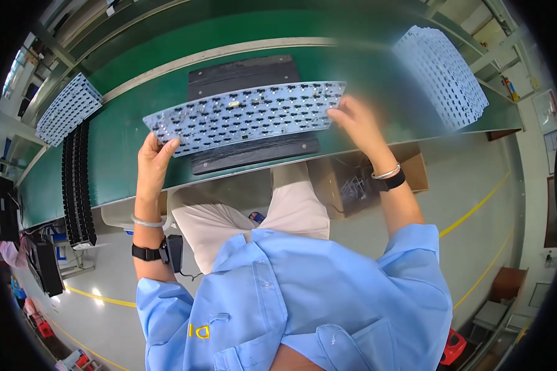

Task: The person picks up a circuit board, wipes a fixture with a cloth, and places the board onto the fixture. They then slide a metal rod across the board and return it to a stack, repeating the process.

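Between my two hands is a long pale-blue keyboard circuit board [247, 114] with rows of small black parts. My left hand [155, 157] grips its left end, thumb on top at the lower corner. At the right end, my right hand [356, 120] pinches the edge with the thumb over the face. Beneath the board lies a black block fixture [247, 71], its far and near parts showing past the board's edges. The board hides the fixture's middle, and most of my left fingers are under it.
A stack of similar boards [445, 77] stands at the right of the green table [124, 167]. A smaller stack [71, 108] sits at the left, beside long black slotted strips [77, 185] that overhang the near edge. Below the table is a cardboard box [418, 170].
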Tool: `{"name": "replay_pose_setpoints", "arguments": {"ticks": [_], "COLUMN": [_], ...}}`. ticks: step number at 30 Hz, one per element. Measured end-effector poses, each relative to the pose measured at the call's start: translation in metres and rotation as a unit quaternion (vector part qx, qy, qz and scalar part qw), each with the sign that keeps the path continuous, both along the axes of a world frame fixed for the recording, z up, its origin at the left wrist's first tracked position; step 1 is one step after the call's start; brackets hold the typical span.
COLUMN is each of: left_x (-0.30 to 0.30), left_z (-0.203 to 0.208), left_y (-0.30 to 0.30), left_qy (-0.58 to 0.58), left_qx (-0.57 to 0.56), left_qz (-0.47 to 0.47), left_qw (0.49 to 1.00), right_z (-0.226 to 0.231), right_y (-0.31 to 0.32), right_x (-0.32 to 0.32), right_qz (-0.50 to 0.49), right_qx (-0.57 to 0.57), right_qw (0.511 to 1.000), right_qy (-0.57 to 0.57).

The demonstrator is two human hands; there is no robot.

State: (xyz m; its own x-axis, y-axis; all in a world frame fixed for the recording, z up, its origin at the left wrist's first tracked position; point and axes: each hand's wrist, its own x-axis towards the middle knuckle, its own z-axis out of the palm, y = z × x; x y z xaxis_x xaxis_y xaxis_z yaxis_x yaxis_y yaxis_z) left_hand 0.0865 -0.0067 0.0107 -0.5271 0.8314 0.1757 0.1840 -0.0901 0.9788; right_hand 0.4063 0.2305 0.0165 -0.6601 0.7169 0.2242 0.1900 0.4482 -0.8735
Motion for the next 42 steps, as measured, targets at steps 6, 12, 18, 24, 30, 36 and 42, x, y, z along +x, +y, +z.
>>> {"name": "replay_pose_setpoints", "arguments": {"ticks": [6,12,18,24,30,36,42], "left_x": [-0.011,-0.007,-0.019,-0.035,-0.039,-0.044,-0.047], "left_z": [-0.005,-0.002,-0.007,0.001,0.008,0.010,0.016], "left_y": [0.006,0.004,0.015,0.032,0.042,0.027,0.000], "left_qy": [0.021,0.003,-0.024,-0.012,0.038,-0.180,-0.257], "left_qx": [-0.038,-0.011,-0.022,-0.166,-0.310,0.001,0.142], "left_qz": [-0.024,-0.040,-0.071,-0.086,-0.130,-0.025,0.025], "left_qw": [0.999,0.999,0.997,0.982,0.941,0.983,0.956], "right_z": [-0.002,-0.008,-0.003,-0.013,-0.010,0.028,0.005], "right_y": [-0.004,-0.003,0.001,0.011,0.011,0.000,0.005], "right_x": [0.000,0.003,-0.014,-0.021,-0.019,-0.030,0.005], "right_qz": [-0.041,-0.033,-0.032,-0.030,-0.048,-0.039,-0.047], "right_qx": [-0.058,-0.006,-0.033,0.008,-0.018,-0.085,-0.009], "right_qw": [0.997,0.999,0.999,0.999,0.994,0.996,0.993], "right_qy": [0.010,0.006,0.001,-0.044,-0.095,0.009,-0.112]}}
